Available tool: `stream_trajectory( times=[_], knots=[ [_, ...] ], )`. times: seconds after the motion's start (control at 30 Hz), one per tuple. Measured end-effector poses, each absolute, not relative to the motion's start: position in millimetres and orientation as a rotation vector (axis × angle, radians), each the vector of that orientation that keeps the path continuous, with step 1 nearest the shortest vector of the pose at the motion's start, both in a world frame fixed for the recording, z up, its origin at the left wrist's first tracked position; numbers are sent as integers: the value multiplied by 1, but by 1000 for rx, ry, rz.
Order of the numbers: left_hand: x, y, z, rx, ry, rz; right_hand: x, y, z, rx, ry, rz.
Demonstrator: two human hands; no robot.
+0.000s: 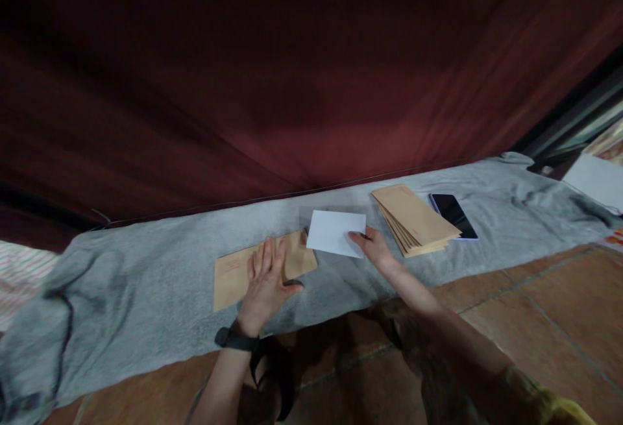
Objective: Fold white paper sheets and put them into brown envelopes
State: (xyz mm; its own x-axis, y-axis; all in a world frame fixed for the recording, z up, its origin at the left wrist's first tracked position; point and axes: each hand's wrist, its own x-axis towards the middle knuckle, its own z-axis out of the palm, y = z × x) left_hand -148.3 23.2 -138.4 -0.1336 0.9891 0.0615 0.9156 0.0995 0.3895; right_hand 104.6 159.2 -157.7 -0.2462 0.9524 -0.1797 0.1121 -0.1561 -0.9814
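Note:
A brown envelope (231, 278) lies flat on the grey cloth, its open end toward the right. My left hand (267, 282) rests on top of it, palm down with the fingers stretched out. In my right hand (372, 244) is a white sheet of paper (335, 231), pinched at its right edge with the thumb on top. The sheet's left edge is close to the envelope's right end; whether they touch I cannot tell. To the right of my right hand lies a fanned stack of brown envelopes (413, 217).
A phone (453, 215) lies partly under the stack's right corner. The grey cloth (160, 282) covers a long low surface, with folds at both ends. Dark red fabric (311, 87) rises behind it. Brown floor tiles (535, 302) run along the front. White paper (596, 182) shows at the far right.

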Motion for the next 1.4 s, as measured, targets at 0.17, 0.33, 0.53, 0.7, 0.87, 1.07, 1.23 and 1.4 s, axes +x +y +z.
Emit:
stream_trajectory(
  times=[0.17,0.33,0.53,0.7,0.87,1.07,1.23,1.4],
  knots=[
    [-176,50,-146,1856,2129,40,100,155,-158,-1296,-1508,1312],
    [-176,56,-140,1909,2073,-14,103,155,-151,-1333,-1676,1102],
    [-174,58,-132,1956,2059,18,102,151,-143,-1366,-1749,1031],
    [-172,59,-131,1905,2039,-11,100,150,-139,-1352,-1799,989],
    [-168,60,-128,1873,2034,-59,98,151,-136,-1309,-1757,1120],
    [-168,62,-126,1899,2052,0,94,152,-142,-1260,-1518,1536],
    [-167,62,-123,1928,2057,23,96,153,-143,-1239,-1513,1546],
    [-166,59,-123,2014,2001,103,101,156,-140,-1327,-1656,1290]
  ],
)
